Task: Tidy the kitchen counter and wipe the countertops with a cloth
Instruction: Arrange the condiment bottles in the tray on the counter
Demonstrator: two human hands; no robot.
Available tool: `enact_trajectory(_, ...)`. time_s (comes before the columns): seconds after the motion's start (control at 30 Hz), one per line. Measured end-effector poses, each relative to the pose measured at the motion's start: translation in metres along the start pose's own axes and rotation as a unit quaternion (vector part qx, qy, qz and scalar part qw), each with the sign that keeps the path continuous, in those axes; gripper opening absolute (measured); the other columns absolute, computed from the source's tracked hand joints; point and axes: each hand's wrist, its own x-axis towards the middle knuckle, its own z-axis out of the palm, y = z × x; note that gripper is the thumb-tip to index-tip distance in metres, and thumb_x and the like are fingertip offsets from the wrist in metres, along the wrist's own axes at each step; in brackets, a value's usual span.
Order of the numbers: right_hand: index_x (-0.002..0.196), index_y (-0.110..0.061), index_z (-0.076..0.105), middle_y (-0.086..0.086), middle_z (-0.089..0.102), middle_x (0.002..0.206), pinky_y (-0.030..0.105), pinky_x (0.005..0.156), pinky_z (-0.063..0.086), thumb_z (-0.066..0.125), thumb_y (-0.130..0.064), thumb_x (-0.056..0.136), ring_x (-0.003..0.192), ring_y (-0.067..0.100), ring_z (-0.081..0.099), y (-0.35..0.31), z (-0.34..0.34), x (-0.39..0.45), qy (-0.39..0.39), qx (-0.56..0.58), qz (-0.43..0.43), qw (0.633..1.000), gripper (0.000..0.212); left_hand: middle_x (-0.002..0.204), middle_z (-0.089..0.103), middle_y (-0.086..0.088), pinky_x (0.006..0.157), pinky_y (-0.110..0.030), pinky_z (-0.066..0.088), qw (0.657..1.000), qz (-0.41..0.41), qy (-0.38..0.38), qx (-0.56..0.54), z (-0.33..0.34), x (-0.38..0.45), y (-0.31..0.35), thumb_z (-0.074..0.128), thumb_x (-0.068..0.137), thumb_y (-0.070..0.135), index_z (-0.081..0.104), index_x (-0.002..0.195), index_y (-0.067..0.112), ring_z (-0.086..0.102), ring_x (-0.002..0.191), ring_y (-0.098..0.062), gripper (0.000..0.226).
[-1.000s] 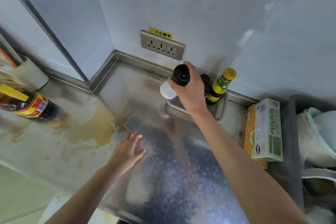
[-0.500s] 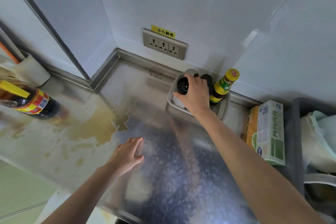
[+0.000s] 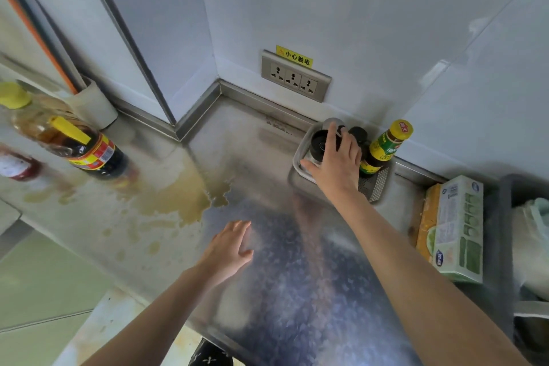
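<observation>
My right hand (image 3: 335, 163) reaches to the back of the steel countertop (image 3: 282, 291) and is wrapped over a black-capped bottle (image 3: 319, 144) that stands in a small grey tray (image 3: 375, 187). Behind it in the tray stand another dark-capped bottle (image 3: 358, 132) and a green-labelled bottle with a yellow cap (image 3: 383, 148). My left hand (image 3: 231, 244) is flat and open, low over the middle of the counter, holding nothing. A brownish spill (image 3: 178, 199) spreads across the counter to its left. No cloth is in view.
A large dark sauce bottle with a yellow handle (image 3: 89, 151) and an oil bottle (image 3: 29, 116) stand at the left, next to a beige holder (image 3: 92, 104). A green-and-white box (image 3: 457, 232) lies at the right beside a grey bin (image 3: 505, 217). A wall socket (image 3: 295, 77) sits above the back edge.
My right hand has lowered the black-capped bottle from above the tray down into it. My left hand has stayed over the counter.
</observation>
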Motion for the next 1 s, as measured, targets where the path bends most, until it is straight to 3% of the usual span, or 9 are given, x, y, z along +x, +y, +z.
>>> enact_trajectory(0.1,0.142,-0.005,0.029,0.027,0.031,0.143,0.054,0.109,0.023,0.069,-0.037,0.079,0.134,0.042,0.027,-0.016,0.000,-0.024,0.061,0.030,-0.052,0.996,0.081,0.140,0.039,-0.007,0.103,-0.027,0.031,0.999,-0.013,0.025,-0.046,-0.014,-0.012,-0.008,0.056,0.084,0.032,0.035,0.137,0.012,0.043,0.125,-0.020,0.060)
enact_trajectory(0.2,0.131,-0.002,0.044,0.027,0.038,0.138,0.055,0.105,0.027,0.070,-0.024,0.079,0.130,0.044,0.031,-0.047,0.008,-0.056,0.043,0.076,-0.095,0.992,0.061,0.136,0.044,-0.008,0.100,-0.024,0.032,0.991,-0.056,0.064,-0.104,-0.035,-0.030,-0.020,0.059,0.085,0.020,0.041,0.134,0.010,0.046,0.122,-0.020,0.052)
enact_trajectory(0.3,0.119,-0.001,0.054,0.021,0.056,0.120,0.042,0.102,0.032,0.070,-0.019,0.080,0.118,0.040,0.046,-0.081,0.026,-0.081,-0.043,0.156,-0.132,0.978,0.046,0.127,0.053,-0.002,0.087,-0.015,0.034,0.970,-0.115,0.110,-0.182,-0.055,-0.054,-0.038,0.058,0.086,0.018,0.049,0.128,0.011,0.051,0.116,-0.017,0.043)
enact_trajectory(0.4,0.114,-0.002,0.058,0.012,0.062,0.106,0.025,0.091,0.036,0.064,-0.012,0.085,0.108,0.029,0.056,-0.121,0.031,-0.098,-0.221,0.324,-0.083,0.916,0.032,0.112,0.056,-0.001,0.084,-0.016,0.038,0.939,-0.152,0.159,-0.265,-0.075,-0.082,-0.063,0.060,0.086,0.014,0.054,0.119,0.010,0.055,0.106,-0.016,0.033)
enact_trajectory(0.53,0.109,-0.002,0.059,0.003,0.061,0.089,0.032,0.090,0.047,0.060,-0.007,0.087,0.094,0.022,0.061,-0.177,0.032,-0.114,-0.311,0.356,-0.104,0.875,0.023,0.111,0.055,-0.001,0.081,-0.021,0.040,0.901,-0.189,0.224,-0.320,-0.104,-0.116,-0.106,0.061,0.086,0.015,0.053,0.115,0.014,0.056,0.101,-0.017,0.030)
enact_trajectory(0.63,0.114,-0.007,0.057,0.003,0.062,0.101,0.029,0.094,0.045,0.058,-0.013,0.088,0.102,0.017,0.059,-0.219,0.033,-0.118,-0.348,0.322,-0.150,0.867,0.026,0.113,0.055,-0.003,0.080,-0.023,0.040,0.884,-0.204,0.250,-0.339,-0.127,-0.132,-0.144,0.061,0.086,0.015,0.049,0.109,0.021,0.056,0.097,-0.016,0.026)
enact_trajectory(0.7,0.117,-0.008,0.056,0.006,0.062,0.113,0.025,0.093,0.041,0.058,-0.015,0.088,0.108,0.018,0.057,-0.249,0.035,-0.117,-0.346,0.305,-0.171,0.871,0.030,0.115,0.055,-0.006,0.081,-0.025,0.041,0.873,-0.208,0.273,-0.345,-0.145,-0.136,-0.170,0.062,0.085,0.014,0.049,0.108,0.020,0.056,0.095,-0.016,0.027)
enact_trajectory(0.8,0.118,-0.009,0.055,0.005,0.060,0.116,0.022,0.092,0.040,0.059,-0.015,0.088,0.108,0.016,0.055,-0.295,0.040,-0.110,-0.325,0.335,-0.171,0.868,0.030,0.117,0.054,-0.006,0.081,-0.026,0.042,0.863,-0.214,0.302,-0.343,-0.177,-0.138,-0.211,0.063,0.084,0.014,0.050,0.116,0.014,0.059,0.095,-0.019,0.035)
enact_trajectory(1.0,0.125,-0.012,0.048,0.004,0.054,0.123,0.026,0.091,0.040,0.062,-0.015,0.087,0.107,0.016,0.053,-0.365,0.059,-0.097,-0.227,0.383,-0.068,0.893,0.041,0.131,0.044,-0.012,0.087,-0.035,0.046,0.837,-0.224,0.348,-0.359,-0.245,-0.124,-0.297,0.067,0.081,0.013,0.038,0.131,0.009,0.056,0.101,-0.024,0.058)
